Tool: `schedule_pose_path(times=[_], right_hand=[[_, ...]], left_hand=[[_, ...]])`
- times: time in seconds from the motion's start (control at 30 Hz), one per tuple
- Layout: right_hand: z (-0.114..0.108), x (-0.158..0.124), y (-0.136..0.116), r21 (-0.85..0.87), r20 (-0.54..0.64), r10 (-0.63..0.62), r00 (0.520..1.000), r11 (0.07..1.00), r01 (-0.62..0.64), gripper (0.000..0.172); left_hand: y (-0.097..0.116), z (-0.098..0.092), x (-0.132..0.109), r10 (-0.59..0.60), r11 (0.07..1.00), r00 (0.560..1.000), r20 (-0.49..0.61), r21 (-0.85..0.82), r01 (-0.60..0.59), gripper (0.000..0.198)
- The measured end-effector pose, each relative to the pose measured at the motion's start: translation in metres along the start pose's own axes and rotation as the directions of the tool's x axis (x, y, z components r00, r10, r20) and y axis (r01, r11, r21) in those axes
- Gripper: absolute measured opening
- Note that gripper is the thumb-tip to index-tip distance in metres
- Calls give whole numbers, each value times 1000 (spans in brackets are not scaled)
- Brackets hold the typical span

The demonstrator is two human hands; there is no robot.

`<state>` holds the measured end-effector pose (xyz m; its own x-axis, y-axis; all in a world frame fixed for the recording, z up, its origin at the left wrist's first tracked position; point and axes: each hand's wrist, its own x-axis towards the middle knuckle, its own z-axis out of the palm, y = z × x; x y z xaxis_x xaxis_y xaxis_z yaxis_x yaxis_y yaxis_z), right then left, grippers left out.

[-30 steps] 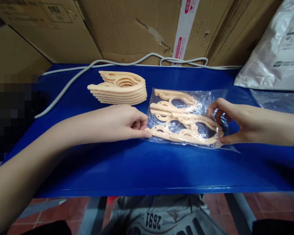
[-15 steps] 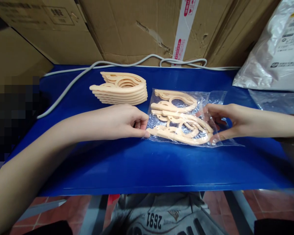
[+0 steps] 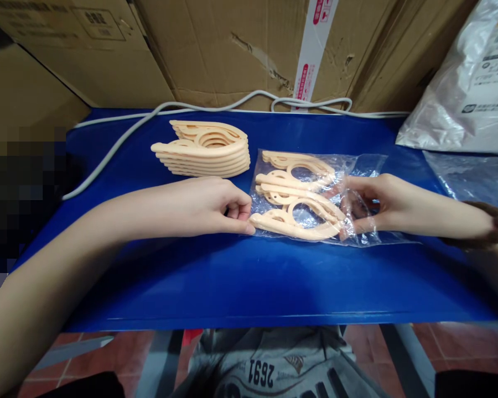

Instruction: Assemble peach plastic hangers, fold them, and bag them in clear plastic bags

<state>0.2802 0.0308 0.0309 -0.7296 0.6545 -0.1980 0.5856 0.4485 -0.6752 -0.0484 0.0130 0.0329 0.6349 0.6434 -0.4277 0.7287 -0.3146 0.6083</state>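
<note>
A clear plastic bag (image 3: 357, 166) lies on the blue table (image 3: 249, 276) with several peach plastic hangers (image 3: 294, 193) inside it. My left hand (image 3: 216, 207) is closed in a pinch on the bag's left edge, by the end of the nearest hanger. My right hand (image 3: 377, 204) reaches into the bag from the right, fingers curled against the hangers' right ends. Behind the left hand sits a neat stack of the same peach hangers (image 3: 205, 149).
Cardboard boxes (image 3: 232, 50) wall off the back of the table. A white cable (image 3: 157, 113) runs along the rear edge. A grey plastic parcel (image 3: 465, 94) and more clear film (image 3: 477, 177) lie at the right. The table's front edge is near my body.
My right hand has moved left, pushing the hangers deeper into the bag and bunching them closer together. The left hand has held its pinch in place.
</note>
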Motion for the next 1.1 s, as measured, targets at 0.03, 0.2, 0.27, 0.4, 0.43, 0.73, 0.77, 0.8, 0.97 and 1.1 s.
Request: schedule_pose_path(times=[0.03, 0.2, 0.27, 0.4, 0.43, 0.73, 0.77, 0.8, 0.97, 1.1], right_hand=[[1, 0, -1, 23, -2, 10, 1000, 1000, -10, 49], [4, 2, -3, 69, -21, 44, 999, 997, -43, 61], [4, 1, -3, 52, -28, 46, 999, 998, -45, 59], [3, 1, -5, -12, -55, 32, 998, 999, -32, 56], [3, 1, -6, -28, -58, 28, 998, 999, -30, 56], [1, -2, -6, -185, -77, 3, 997, 983, -17, 53], [2, -2, -7, -188, -76, 8, 997, 982, -22, 51], [2, -2, -7, -187, -72, 10, 997, 982, -23, 50], [2, -2, -5, -172, -57, 15, 998, 985, -25, 49], [1, -3, -5, -157, -39, 24, 999, 987, -30, 54]], left_hand=[[0, 0, 0, -5, 1000, 1000, -3, 6, 5, 35], [-1, 0, 0, -19, 999, 1000, -22, 36, 20, 39], [-2, 0, 1, -27, 999, 999, -20, 25, 27, 37], [-5, 0, 3, -46, 999, 999, 12, -25, 47, 31], [-5, 0, 4, -50, 998, 999, 21, -34, 50, 31], [1, 2, -4, 45, 987, 995, -87, 155, -31, 32], [3, 3, -5, 51, 981, 993, -109, 194, -29, 32], [5, 5, -6, 54, 973, 990, -130, 229, -23, 32], [12, 9, -5, 77, 944, 981, -176, 330, -15, 27], [13, 8, -5, 98, 937, 980, -173, 348, -33, 26]])
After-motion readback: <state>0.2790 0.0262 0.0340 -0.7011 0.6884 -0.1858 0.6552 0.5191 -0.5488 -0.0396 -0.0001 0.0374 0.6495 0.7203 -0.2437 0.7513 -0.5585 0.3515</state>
